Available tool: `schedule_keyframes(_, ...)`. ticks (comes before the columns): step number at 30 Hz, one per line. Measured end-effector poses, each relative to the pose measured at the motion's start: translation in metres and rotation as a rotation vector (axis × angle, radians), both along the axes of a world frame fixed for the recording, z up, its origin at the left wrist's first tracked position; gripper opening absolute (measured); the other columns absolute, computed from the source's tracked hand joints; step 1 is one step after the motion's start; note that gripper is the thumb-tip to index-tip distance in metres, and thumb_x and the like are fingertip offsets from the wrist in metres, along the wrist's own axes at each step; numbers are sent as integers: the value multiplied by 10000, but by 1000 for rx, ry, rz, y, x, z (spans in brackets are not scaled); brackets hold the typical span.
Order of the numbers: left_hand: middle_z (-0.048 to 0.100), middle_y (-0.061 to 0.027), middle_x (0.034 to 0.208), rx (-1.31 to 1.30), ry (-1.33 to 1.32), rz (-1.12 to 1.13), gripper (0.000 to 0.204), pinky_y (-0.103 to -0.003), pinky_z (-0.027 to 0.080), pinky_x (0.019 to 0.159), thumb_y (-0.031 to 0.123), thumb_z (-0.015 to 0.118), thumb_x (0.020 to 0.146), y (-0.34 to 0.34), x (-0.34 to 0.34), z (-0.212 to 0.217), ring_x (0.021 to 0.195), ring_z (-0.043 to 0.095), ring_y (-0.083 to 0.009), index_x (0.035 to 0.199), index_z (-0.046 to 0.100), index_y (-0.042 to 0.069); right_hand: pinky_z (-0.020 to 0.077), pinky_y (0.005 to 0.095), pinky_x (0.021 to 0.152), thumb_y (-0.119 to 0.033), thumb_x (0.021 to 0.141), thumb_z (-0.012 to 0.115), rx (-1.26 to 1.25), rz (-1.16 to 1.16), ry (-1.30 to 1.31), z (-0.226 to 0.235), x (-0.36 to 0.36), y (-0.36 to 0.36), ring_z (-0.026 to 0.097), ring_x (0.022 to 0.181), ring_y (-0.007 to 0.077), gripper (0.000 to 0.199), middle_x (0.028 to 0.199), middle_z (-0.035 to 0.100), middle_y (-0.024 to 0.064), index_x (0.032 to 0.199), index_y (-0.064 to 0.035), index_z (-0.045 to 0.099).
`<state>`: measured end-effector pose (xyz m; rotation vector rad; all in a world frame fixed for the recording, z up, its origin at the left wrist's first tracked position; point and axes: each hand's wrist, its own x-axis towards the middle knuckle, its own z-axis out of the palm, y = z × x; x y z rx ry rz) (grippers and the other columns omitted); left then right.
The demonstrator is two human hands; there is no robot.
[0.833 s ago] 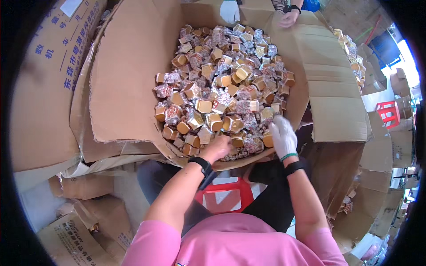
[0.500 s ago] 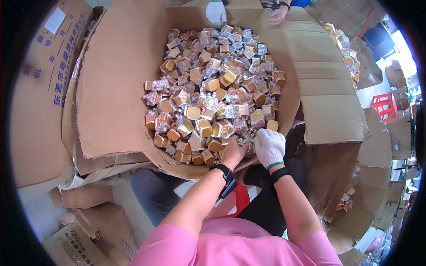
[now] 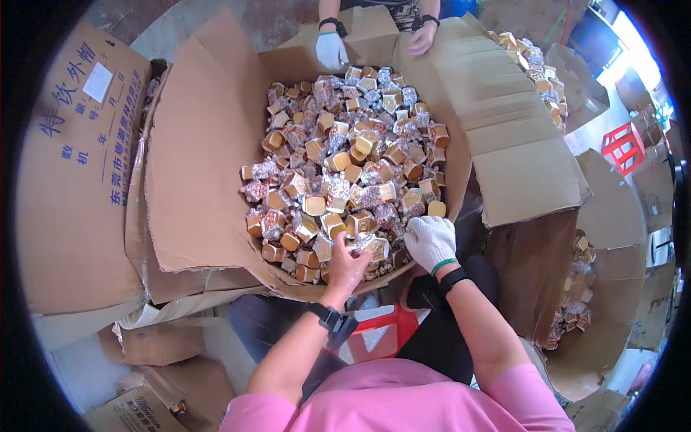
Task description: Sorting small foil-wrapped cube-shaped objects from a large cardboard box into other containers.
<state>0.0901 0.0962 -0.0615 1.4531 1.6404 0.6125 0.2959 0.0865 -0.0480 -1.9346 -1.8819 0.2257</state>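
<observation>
A large open cardboard box (image 3: 461, 155) in front of me holds a heap of gold-coloured caps (image 3: 314, 206), many wrapped in crinkled clear plastic. Over the near part of the heap, my left hand (image 3: 348, 265) is bare, its thumb and fingers spread apart beside a plastic-wrapped cap (image 3: 376, 248). My right hand (image 3: 430, 241), in a white knit glove, rests at the heap's near right with its fingers curled down. Whatever lies under those fingers is hidden. Just beyond the glove sits a bare gold cap (image 3: 436, 209).
Across the box, another person's gloved hand (image 3: 332, 50) and bare hand (image 3: 422, 37) hang at its far rim. A tall printed carton (image 3: 72, 216) stands left. More caps (image 3: 540, 79) lie at the far right, near a red plastic stool (image 3: 623, 148).
My left hand has come up out of the heap and moved left, its fingers opening. My right hand stays near the same spot. The view has shifted, showing more of the far side.
</observation>
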Motion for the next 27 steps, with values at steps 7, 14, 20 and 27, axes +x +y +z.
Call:
schedule_keyframes(7, 583, -128, 990, 38, -386, 101, 651, -313, 496, 766, 236, 708, 771, -31, -19, 43, 828, 588, -167, 1283, 380, 6, 486, 348, 806, -314, 840, 613, -243, -37, 670, 26, -37, -31, 637, 920, 277, 360, 966, 663, 127, 1086, -51, 600)
schedule_keyframes(14, 558, -103, 1105, 21, -622, 13, 618, -297, 479, 838, 227, 697, 840, -60, -34, 64, 948, 562, -144, 1317, 367, 14, 491, 350, 807, -201, 920, 570, -347, -65, 1493, 30, -66, -52, 600, 902, 187, 296, 1067, 629, 78, 1149, -12, 571)
schedule_keyframes(20, 537, -56, 1239, -236, -940, 18, 662, -303, 364, 1019, 302, 681, 866, -67, -60, 75, 1159, 492, -165, 1386, 368, 38, 473, 370, 879, -238, 974, 462, -615, 43, 2168, 44, -70, -57, 595, 1014, 239, 283, 1127, 619, 96, 1183, -63, 541)
schedule_keyframes(27, 496, -69, 1298, -249, -849, -456, 895, -325, 400, 989, 356, 788, 746, -63, -75, 105, 1149, 502, -179, 1445, 308, 70, 512, 387, 772, -293, 978, 468, -553, 307, 1798, 52, -88, -72, 632, 913, 194, 288, 1037, 650, 52, 1154, -83, 555)
